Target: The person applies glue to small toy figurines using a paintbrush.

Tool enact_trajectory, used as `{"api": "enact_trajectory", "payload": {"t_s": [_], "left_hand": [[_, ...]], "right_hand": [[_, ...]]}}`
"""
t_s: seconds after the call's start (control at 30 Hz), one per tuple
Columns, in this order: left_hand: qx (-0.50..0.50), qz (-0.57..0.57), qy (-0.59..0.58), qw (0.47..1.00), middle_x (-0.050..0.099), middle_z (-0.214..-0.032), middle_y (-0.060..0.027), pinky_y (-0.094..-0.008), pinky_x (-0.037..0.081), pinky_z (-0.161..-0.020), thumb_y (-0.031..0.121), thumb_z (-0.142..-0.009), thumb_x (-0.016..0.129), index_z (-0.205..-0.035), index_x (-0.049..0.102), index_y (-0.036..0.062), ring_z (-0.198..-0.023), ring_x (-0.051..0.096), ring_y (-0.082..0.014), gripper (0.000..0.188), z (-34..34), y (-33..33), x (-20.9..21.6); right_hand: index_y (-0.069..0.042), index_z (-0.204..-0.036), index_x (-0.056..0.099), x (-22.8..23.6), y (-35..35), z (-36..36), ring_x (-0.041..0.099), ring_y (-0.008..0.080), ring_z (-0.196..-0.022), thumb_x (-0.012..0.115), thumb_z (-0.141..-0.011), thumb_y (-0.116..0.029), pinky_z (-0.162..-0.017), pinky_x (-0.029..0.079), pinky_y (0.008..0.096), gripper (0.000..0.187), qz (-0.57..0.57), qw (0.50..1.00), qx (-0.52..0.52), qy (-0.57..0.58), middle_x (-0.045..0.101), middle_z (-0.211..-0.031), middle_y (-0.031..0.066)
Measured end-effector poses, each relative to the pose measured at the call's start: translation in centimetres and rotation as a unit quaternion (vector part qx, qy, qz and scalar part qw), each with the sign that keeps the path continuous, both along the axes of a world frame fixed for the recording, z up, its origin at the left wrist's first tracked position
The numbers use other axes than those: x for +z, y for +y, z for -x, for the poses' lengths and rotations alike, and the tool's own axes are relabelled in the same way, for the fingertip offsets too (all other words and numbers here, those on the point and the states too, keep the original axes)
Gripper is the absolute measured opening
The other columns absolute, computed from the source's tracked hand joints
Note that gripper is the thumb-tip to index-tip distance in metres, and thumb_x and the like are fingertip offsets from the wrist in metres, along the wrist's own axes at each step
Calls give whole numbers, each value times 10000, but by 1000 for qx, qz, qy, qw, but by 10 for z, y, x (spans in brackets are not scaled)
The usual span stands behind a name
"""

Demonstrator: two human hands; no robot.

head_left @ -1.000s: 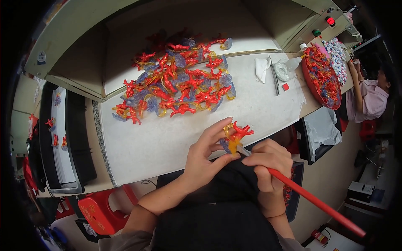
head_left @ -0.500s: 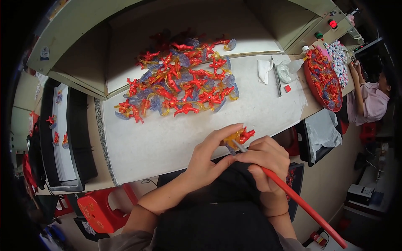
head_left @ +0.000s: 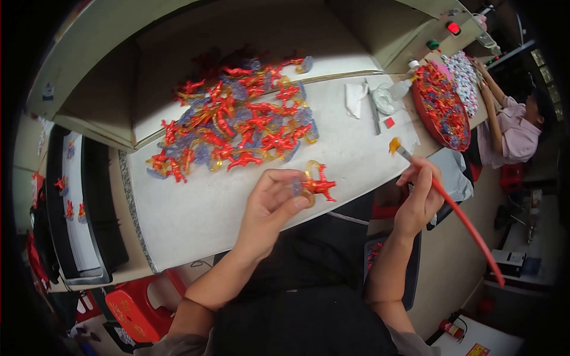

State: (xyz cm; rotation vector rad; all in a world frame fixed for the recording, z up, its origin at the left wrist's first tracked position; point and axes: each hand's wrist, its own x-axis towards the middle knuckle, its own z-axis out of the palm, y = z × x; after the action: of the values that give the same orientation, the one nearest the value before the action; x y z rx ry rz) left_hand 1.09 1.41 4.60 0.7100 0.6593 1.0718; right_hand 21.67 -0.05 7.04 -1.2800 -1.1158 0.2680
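Note:
Between the thumb and fingers of my left hand [head_left: 274, 207] is a small red figurine [head_left: 320, 186] with translucent yellow and purple parts. It is held above the near edge of the white-covered table [head_left: 196, 219]. Off to the right, my right hand [head_left: 418, 196] grips a brush [head_left: 460, 213] with a long red handle. Orange-yellow bristles at its tip point toward the far side, apart from the figurine. Beyond my left hand lies a heap of similar figurines [head_left: 225, 115], running back under a shelf.
At the back right are a white cloth [head_left: 355, 99], a grey metal tool [head_left: 374, 113], a small red square [head_left: 389, 123] and a clear bottle [head_left: 399, 89]. A red basin [head_left: 423, 113] holds more figurines. Past it sits another person [head_left: 515, 133]. A black tray [head_left: 110, 207] stands left.
My hands have moved apart: the brush has left the figurine and gone right and away from me. My left hand has shifted slightly left, with the figurine now more in view.

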Motion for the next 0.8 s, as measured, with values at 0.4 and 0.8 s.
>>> {"api": "enact_trajectory", "payload": {"t_s": [0.4, 0.8], "left_hand": [[-12, -24, 44, 999, 544, -929, -74, -214, 428, -734, -16, -758, 573, -1075, 474, -24, -819, 540, -99, 333, -7, 4, 2], [19, 37, 2, 999, 532, -838, -49, -265, 478, -671, 227, -886, 431, -1042, 496, 6, -802, 558, -126, 278, -2, 14, -9]], "right_hand": [[-19, -727, 601, 33, 1, 33, 497, 185, -529, 540, -731, -84, -502, 387, 259, 89, 59, 943, 301, -132, 559, -643, 72], [-4, -744, 576, 3, 112, -79, 476, 130, -483, 432, -865, -217, -494, 386, 253, 284, 134, 974, -22, -183, 501, -525, 62]]}}
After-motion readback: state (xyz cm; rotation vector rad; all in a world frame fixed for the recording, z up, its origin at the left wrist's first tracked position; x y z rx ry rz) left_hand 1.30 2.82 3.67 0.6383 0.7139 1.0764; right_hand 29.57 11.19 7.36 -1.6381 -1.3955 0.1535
